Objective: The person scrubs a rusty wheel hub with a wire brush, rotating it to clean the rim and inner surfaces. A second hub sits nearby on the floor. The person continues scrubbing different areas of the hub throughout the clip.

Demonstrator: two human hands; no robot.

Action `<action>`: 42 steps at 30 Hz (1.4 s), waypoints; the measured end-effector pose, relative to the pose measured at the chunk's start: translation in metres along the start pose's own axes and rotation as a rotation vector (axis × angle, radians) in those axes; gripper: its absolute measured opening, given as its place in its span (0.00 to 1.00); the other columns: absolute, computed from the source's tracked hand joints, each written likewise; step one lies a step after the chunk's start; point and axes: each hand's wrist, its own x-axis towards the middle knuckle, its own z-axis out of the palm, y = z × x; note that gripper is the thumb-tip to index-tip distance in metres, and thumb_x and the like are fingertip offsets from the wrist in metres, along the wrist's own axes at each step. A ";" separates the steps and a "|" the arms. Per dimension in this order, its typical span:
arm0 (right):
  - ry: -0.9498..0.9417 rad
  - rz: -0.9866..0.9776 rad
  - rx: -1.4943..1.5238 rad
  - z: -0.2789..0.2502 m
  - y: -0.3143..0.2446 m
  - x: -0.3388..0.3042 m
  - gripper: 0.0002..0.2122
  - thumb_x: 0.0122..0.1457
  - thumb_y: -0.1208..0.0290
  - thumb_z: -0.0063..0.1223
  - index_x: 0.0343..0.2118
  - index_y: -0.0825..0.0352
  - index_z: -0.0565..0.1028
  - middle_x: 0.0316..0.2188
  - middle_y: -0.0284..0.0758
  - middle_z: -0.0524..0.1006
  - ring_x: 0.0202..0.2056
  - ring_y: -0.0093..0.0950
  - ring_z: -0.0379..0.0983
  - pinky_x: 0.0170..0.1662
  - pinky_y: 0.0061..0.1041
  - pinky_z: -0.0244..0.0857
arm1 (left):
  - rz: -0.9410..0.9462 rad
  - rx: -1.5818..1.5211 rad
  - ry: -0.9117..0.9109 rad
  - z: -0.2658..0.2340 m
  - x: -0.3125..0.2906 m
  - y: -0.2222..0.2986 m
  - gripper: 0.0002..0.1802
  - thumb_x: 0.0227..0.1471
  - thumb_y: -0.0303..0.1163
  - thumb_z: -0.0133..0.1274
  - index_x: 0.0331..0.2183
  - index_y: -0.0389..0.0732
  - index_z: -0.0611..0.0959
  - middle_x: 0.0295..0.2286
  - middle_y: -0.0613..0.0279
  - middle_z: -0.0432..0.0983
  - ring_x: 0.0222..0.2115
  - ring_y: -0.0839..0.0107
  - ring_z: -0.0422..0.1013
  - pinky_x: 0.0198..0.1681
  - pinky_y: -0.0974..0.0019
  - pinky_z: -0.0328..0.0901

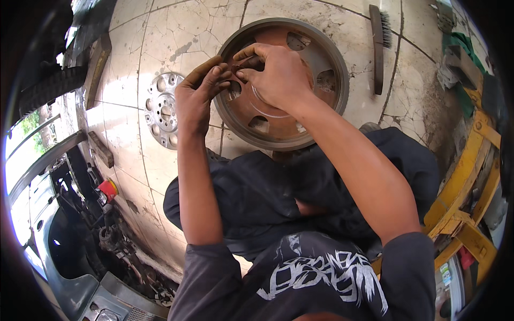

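Note:
Over the upper left part of a rusty brown metal wheel (335,99), my two hands meet fingertip to fingertip. Thumb and index finger of my right hand (282,77) are pinched together at a small dark reddish piece (235,68), too small and covered to name. My left hand (197,99) has its fingers bent and its thumb close to them beside that piece; whether it grips it too is hidden. The wheel lies flat on the tiles, with several openings around its centre. Left of it rests a silver metal disc (158,110) with round holes, partly behind my left hand.
A wire brush (378,56) with a wooden handle lies right of the wheel. Bar-like blocks (98,69) lie at the left. A red container (108,189) sits near greasy machine parts (115,238) there. Yellow metal frame (455,211) stands at my right, close to my elbow.

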 end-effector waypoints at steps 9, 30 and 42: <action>-0.142 0.162 -0.064 -0.004 0.001 0.011 0.14 0.57 0.66 0.70 0.46 0.63 0.86 0.40 0.37 0.88 0.42 0.30 0.85 0.50 0.29 0.75 | 0.013 0.014 -0.051 0.002 0.015 -0.025 0.22 0.56 0.26 0.68 0.52 0.31 0.85 0.42 0.54 0.86 0.41 0.72 0.80 0.45 0.70 0.75; -0.274 -0.002 -0.228 -0.036 0.001 0.012 0.10 0.58 0.71 0.69 0.41 0.67 0.86 0.35 0.41 0.86 0.33 0.32 0.83 0.41 0.31 0.77 | 0.137 0.244 -0.028 -0.011 0.022 -0.007 0.22 0.52 0.35 0.72 0.47 0.35 0.89 0.37 0.58 0.88 0.37 0.75 0.81 0.44 0.71 0.73; -0.639 0.047 -1.024 -0.043 0.015 -0.061 0.10 0.50 0.81 0.65 0.37 0.66 0.87 0.34 0.46 0.85 0.39 0.47 0.82 0.47 0.41 0.75 | -0.073 0.895 0.016 -0.018 0.027 -0.024 0.46 0.57 0.63 0.59 0.62 0.34 0.77 0.52 0.34 0.79 0.57 0.42 0.73 0.62 0.49 0.66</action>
